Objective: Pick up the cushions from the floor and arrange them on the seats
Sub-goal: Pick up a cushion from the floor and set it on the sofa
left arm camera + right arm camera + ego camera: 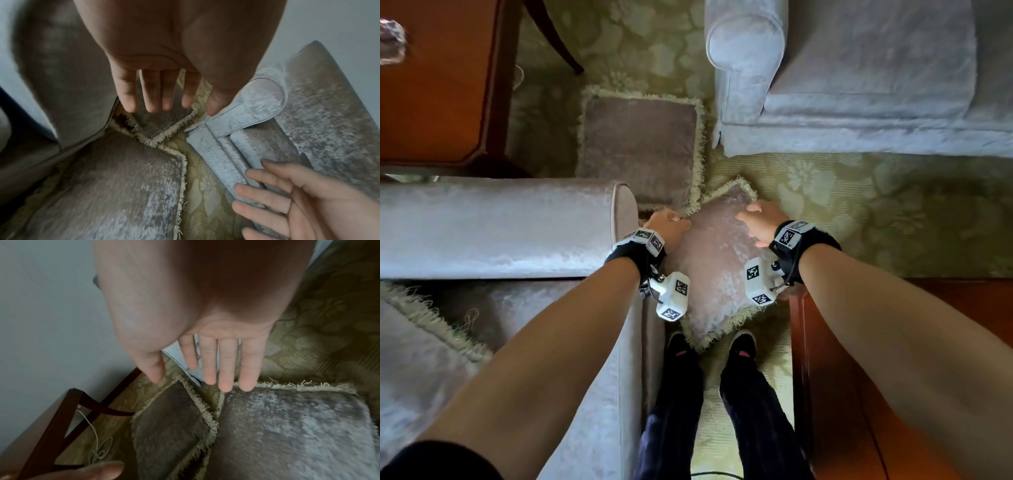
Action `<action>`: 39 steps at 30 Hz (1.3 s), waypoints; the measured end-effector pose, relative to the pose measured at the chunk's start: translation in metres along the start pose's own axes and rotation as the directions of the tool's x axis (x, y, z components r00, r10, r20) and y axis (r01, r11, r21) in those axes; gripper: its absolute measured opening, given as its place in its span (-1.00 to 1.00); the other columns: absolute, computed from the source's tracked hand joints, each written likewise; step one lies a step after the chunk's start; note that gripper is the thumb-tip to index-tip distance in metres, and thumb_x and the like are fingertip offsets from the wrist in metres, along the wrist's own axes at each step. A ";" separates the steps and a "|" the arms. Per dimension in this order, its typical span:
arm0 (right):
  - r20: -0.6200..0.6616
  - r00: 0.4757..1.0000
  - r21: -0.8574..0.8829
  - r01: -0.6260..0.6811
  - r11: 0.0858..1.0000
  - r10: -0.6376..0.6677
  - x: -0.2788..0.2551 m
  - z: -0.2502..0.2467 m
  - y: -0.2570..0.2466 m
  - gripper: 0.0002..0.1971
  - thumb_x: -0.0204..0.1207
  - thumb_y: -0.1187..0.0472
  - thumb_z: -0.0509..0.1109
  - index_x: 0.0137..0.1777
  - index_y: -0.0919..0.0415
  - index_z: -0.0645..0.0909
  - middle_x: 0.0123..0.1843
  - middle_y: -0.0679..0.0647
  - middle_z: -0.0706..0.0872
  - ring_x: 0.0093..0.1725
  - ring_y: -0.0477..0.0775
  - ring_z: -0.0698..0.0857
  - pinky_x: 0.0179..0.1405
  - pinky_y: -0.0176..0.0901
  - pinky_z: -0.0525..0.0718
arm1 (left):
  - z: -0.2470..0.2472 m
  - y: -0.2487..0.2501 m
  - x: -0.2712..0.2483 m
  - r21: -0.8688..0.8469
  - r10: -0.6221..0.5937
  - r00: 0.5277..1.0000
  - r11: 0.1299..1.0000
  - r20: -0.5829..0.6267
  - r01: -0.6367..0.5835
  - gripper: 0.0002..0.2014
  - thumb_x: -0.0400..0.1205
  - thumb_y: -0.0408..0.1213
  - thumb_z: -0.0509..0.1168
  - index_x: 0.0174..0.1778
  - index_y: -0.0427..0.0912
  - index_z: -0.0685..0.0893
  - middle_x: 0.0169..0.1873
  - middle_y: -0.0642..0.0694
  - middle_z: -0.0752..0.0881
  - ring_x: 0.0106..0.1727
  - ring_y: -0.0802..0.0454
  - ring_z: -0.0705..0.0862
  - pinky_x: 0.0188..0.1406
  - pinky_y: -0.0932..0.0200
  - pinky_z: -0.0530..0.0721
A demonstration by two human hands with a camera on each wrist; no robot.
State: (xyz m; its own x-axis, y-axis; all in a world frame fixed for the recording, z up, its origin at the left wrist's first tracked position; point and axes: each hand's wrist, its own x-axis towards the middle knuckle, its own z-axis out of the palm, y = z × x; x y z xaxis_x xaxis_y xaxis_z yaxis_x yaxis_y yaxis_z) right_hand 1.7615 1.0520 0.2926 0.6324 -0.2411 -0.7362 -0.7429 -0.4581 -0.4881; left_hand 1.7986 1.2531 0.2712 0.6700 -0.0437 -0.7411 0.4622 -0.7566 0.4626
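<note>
The near cushion (717, 270) is partly hidden under both wrist cameras; the far cushion's (640, 150) lower edge disappears behind the sofa arm (510, 226). Both wrist views are blurred.

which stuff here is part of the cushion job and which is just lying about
Part of the job:
- near cushion on the floor, under both hands
- far cushion on the floor
- sofa and armchair, the seats
- left hand, open
- right hand, open

Just lying about:
- wooden table
- loose cord under it
- patterned carpet

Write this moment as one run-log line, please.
left hand open | right hand open | both over near cushion | far cushion on floor
</note>
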 end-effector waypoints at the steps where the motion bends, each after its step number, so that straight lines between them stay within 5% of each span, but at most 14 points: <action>1: 0.024 1.000 -0.019 -0.004 1.000 0.005 0.010 0.010 0.009 -0.64 0.63 0.08 0.33 0.31 0.29 0.59 0.14 0.28 0.74 0.12 0.31 0.75 0.22 0.24 0.71 | 0.011 -0.009 0.010 -0.019 -0.018 1.000 1.000 0.010 0.018 -0.59 0.64 -0.12 0.32 0.34 -0.26 0.62 0.23 -0.25 0.68 0.11 -0.16 0.65 0.06 0.11 0.56; 3: 0.058 0.998 -0.061 -0.020 0.998 0.024 0.039 0.032 0.030 -0.69 0.55 -0.05 0.35 0.15 0.13 0.64 -0.05 0.17 0.77 -0.01 0.24 0.78 0.01 0.11 0.78 | 0.033 -0.031 0.035 -0.050 -0.068 0.998 0.996 0.007 0.068 -0.63 0.65 -0.15 0.31 0.30 -0.29 0.63 0.21 -0.27 0.69 0.21 -0.23 0.66 0.20 0.01 0.59; 5: 0.081 0.994 -0.072 -0.072 0.995 0.077 0.071 0.056 0.062 -0.70 0.39 -0.22 0.35 -0.06 -0.02 0.59 -0.26 -0.06 0.62 -0.18 0.08 0.69 -0.26 -0.12 0.67 | 0.059 -0.057 0.056 -0.116 -0.136 0.990 0.983 0.033 0.139 -0.68 0.63 -0.14 0.32 0.19 -0.26 0.67 0.06 -0.26 0.71 0.10 -0.21 0.68 0.15 -0.05 0.63; 8: 0.115 0.988 -0.088 -0.096 0.991 0.106 0.100 0.083 0.097 -0.73 0.49 -0.18 0.35 -0.07 0.01 0.54 -0.22 -0.09 0.53 -0.07 0.08 0.60 -0.05 -0.11 0.61 | 0.102 -0.097 0.087 -0.217 -0.238 0.969 0.944 0.070 0.248 -0.53 0.44 -0.01 0.39 0.17 -0.24 0.67 -0.11 -0.28 0.70 -0.15 -0.12 0.61 0.06 -0.13 0.70; 11: 0.087 0.988 -0.107 -0.120 0.987 0.129 0.123 0.101 0.123 -0.75 0.54 -0.14 0.37 -0.14 -0.01 0.46 -0.20 -0.06 0.56 -0.01 0.13 0.64 -0.12 -0.17 0.53 | 0.134 -0.123 0.111 -0.276 -0.288 0.952 0.911 0.103 0.305 -0.62 0.54 -0.12 0.39 0.17 -0.30 0.68 -0.06 -0.37 0.71 -0.14 -0.16 0.63 -0.03 -0.07 0.66; 13: 0.081 0.986 -0.113 -0.135 0.984 0.144 0.142 0.113 0.139 -0.73 0.54 -0.13 0.38 0.00 0.04 0.51 -0.03 0.01 0.62 0.07 0.16 0.69 -0.04 -0.15 0.57 | 0.147 -0.135 0.124 -0.275 -0.297 0.949 0.908 0.108 0.316 -0.63 0.57 -0.16 0.36 0.19 -0.35 0.69 -0.09 -0.38 0.70 -0.16 -0.22 0.66 -0.12 0.02 0.57; 15: 0.076 0.986 -0.112 -0.141 0.984 0.150 0.160 0.125 0.150 -0.58 0.55 -0.12 0.39 0.28 0.12 0.56 0.19 0.01 0.65 0.20 0.16 0.67 0.14 -0.09 0.61 | 0.160 -0.147 0.142 -0.268 -0.293 0.948 0.910 0.121 0.315 -0.63 0.62 -0.16 0.31 0.24 -0.34 0.67 -0.11 -0.21 0.62 -0.12 -0.10 0.60 0.03 -0.04 0.65; 17: 0.051 0.986 -0.106 -0.150 0.983 0.156 0.178 0.135 0.159 -0.41 0.55 -0.10 0.42 0.52 0.16 0.48 0.44 0.09 0.61 0.37 0.19 0.61 0.30 -0.05 0.59 | 0.168 -0.156 0.156 -0.286 -0.326 0.937 0.893 0.123 0.349 -0.72 0.63 -0.15 0.31 0.07 -0.28 0.72 -0.09 -0.16 0.60 -0.06 -0.07 0.56 0.19 -0.11 0.66; 21: 0.032 0.988 -0.117 -0.144 0.983 0.149 0.207 0.150 0.168 -0.39 0.60 0.00 0.41 0.59 0.19 0.39 0.55 0.14 0.53 0.46 0.22 0.56 0.26 -0.11 0.51 | 0.186 -0.172 0.183 -0.376 -0.403 0.910 0.831 0.102 0.410 -0.76 0.55 -0.12 0.38 -0.24 -0.26 0.68 -0.22 -0.17 0.62 -0.11 -0.09 0.59 0.13 -0.12 0.70; 23: 0.021 0.990 -0.119 -0.138 0.983 0.142 0.219 0.155 0.171 -0.44 0.62 0.07 0.40 0.58 0.21 0.41 0.54 0.14 0.55 0.43 0.21 0.59 0.19 -0.13 0.52 | 0.197 -0.179 0.194 -0.398 -0.413 0.906 0.819 0.092 0.413 -0.72 0.48 -0.06 0.39 -0.17 -0.25 0.72 -0.19 -0.17 0.67 -0.14 -0.11 0.63 0.12 -0.12 0.70; 27: -0.011 0.993 -0.154 -0.118 0.981 0.117 0.241 0.170 0.181 -0.38 0.53 0.01 0.47 0.55 0.16 0.43 0.50 0.10 0.59 0.37 0.20 0.64 0.31 0.03 0.65 | 0.218 -0.203 0.223 -0.354 -0.459 0.885 0.816 0.084 0.457 -0.24 0.26 0.21 0.39 0.33 -0.17 0.65 0.17 -0.19 0.72 -0.01 -0.20 0.71 0.00 0.02 0.66; 35: 0.024 0.987 -0.242 -0.150 0.959 0.160 0.265 0.186 0.209 -0.01 0.31 -0.19 0.62 0.65 0.12 0.22 0.59 0.14 0.45 0.49 0.28 0.51 0.43 0.18 0.55 | 0.213 -0.204 0.234 -0.125 -0.478 0.877 0.868 0.055 0.481 -0.53 0.54 0.17 0.35 0.11 -0.19 0.67 0.06 -0.19 0.75 -0.07 -0.20 0.73 -0.12 0.01 0.66; 37: 0.034 0.987 -0.248 -0.141 0.958 0.154 0.266 0.186 0.209 -0.05 0.36 -0.15 0.60 0.66 0.10 0.20 0.59 0.13 0.44 0.45 0.27 0.55 0.38 0.14 0.59 | 0.214 -0.206 0.242 -0.056 -0.374 0.927 0.925 0.035 0.375 -0.65 0.70 -0.09 0.21 0.35 -0.14 0.64 0.27 -0.24 0.69 0.18 -0.23 0.69 0.17 -0.05 0.68; 39: 0.053 0.986 -0.250 -0.140 0.958 0.158 0.263 0.181 0.206 -0.09 0.42 -0.07 0.57 0.68 0.06 0.16 0.57 0.14 0.48 0.28 0.24 0.67 0.13 0.05 0.72 | 0.216 -0.197 0.241 -0.063 -0.331 0.942 0.940 0.058 0.335 -0.65 0.72 -0.20 0.20 0.38 -0.24 0.62 0.31 -0.28 0.67 0.29 -0.24 0.66 0.30 -0.03 0.63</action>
State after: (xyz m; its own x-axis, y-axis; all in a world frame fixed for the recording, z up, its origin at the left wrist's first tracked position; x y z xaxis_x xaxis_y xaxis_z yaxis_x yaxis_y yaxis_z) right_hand 1.7353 1.0495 -0.0861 0.4944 -0.2651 -0.8278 -0.7456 -0.6188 -0.2472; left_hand 1.7432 1.2510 -0.1036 0.4440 0.1716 -0.8794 0.6955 -0.6848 0.2175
